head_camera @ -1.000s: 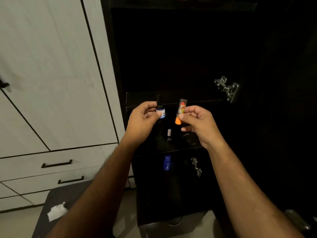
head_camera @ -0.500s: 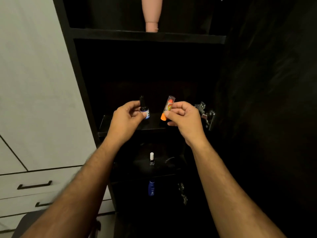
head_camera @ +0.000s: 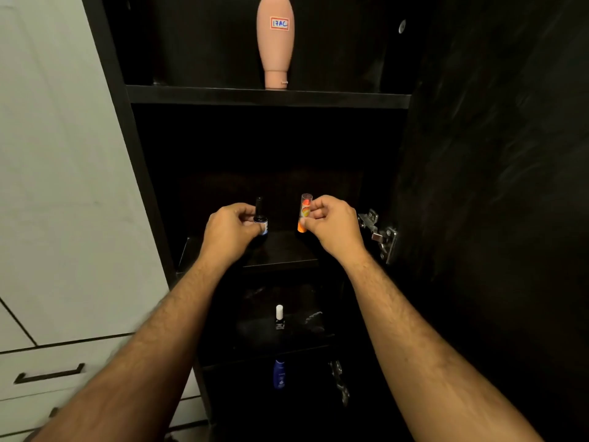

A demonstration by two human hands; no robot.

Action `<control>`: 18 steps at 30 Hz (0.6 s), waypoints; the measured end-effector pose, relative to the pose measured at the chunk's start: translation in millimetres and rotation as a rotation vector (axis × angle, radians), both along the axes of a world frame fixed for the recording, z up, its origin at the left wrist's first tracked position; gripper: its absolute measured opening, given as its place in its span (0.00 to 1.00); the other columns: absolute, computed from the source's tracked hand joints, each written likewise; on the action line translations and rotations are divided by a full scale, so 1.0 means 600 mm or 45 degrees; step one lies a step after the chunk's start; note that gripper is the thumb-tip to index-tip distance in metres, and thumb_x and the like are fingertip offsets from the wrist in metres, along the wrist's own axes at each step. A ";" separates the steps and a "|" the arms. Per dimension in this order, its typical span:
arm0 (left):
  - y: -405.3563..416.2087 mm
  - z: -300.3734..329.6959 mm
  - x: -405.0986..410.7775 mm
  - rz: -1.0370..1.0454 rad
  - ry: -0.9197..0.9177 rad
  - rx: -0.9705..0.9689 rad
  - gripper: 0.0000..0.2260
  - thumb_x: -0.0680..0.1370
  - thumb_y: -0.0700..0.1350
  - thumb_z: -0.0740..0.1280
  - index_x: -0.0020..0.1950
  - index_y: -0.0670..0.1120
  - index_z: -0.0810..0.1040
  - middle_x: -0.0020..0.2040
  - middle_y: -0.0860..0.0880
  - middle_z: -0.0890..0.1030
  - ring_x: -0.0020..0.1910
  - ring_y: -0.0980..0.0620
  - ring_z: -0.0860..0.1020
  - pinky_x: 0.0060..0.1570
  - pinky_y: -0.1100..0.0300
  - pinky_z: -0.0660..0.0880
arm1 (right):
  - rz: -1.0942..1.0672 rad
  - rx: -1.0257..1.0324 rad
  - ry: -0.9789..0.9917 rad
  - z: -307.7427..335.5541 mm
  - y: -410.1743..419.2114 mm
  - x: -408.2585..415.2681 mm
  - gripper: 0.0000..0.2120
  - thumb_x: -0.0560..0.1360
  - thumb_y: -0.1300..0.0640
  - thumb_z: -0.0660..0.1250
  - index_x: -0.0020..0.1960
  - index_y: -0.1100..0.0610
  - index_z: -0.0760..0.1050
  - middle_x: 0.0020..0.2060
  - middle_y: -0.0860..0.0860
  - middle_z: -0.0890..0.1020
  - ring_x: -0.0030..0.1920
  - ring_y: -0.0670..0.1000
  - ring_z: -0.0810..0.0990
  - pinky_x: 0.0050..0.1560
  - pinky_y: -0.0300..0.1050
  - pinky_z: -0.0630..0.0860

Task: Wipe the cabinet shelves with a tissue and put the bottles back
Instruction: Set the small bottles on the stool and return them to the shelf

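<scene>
My left hand [head_camera: 229,229] pinches a small dark bottle [head_camera: 260,218] with a black cap and blue-white label. An orange tube with a clear cap [head_camera: 304,213] is pinched in my right hand [head_camera: 333,224]. Both are held upright just above the middle shelf [head_camera: 280,255] of the dark cabinet. A tall pink bottle [head_camera: 275,43] stands on the upper shelf [head_camera: 267,96]. One shelf down, a small bottle with a white cap [head_camera: 279,317] stands upright. A blue bottle [head_camera: 279,374] sits on the shelf below that. No tissue is in view.
The cabinet's dark door [head_camera: 494,186] stands open on the right, with a metal hinge [head_camera: 379,234] close to my right hand and another hinge [head_camera: 339,381] lower down. White cupboard doors and drawers with black handles [head_camera: 47,374] fill the left side.
The view has tilted upward, so the pink bottle on the upper shelf now shows. Both hands have moved forward into the cabinet with their bottles, spreading slightly apart over the middle shelf.
</scene>
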State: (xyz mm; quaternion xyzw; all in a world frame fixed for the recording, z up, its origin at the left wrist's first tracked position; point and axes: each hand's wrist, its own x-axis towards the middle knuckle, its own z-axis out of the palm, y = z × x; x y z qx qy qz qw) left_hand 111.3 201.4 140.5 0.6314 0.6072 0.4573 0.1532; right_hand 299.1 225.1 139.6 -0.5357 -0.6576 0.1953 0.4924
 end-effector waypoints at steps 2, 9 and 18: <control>0.006 -0.003 0.000 0.013 0.013 -0.033 0.10 0.73 0.44 0.75 0.53 0.50 0.81 0.41 0.58 0.79 0.41 0.64 0.77 0.40 0.72 0.69 | -0.001 -0.018 -0.048 -0.003 0.003 -0.002 0.09 0.70 0.61 0.76 0.44 0.50 0.79 0.35 0.45 0.82 0.39 0.40 0.82 0.43 0.35 0.78; 0.024 -0.030 -0.010 0.088 0.086 -0.092 0.15 0.73 0.43 0.74 0.58 0.47 0.79 0.44 0.57 0.79 0.42 0.62 0.76 0.43 0.70 0.70 | 0.007 -0.062 -0.093 -0.020 0.017 -0.007 0.07 0.70 0.62 0.75 0.44 0.54 0.80 0.35 0.47 0.82 0.38 0.42 0.81 0.39 0.31 0.74; 0.031 -0.040 -0.016 0.086 0.058 -0.077 0.13 0.73 0.44 0.74 0.56 0.48 0.80 0.44 0.57 0.79 0.44 0.61 0.78 0.41 0.71 0.69 | -0.027 -0.074 -0.101 -0.036 0.031 -0.011 0.07 0.71 0.62 0.75 0.45 0.54 0.80 0.37 0.48 0.83 0.40 0.44 0.82 0.40 0.32 0.75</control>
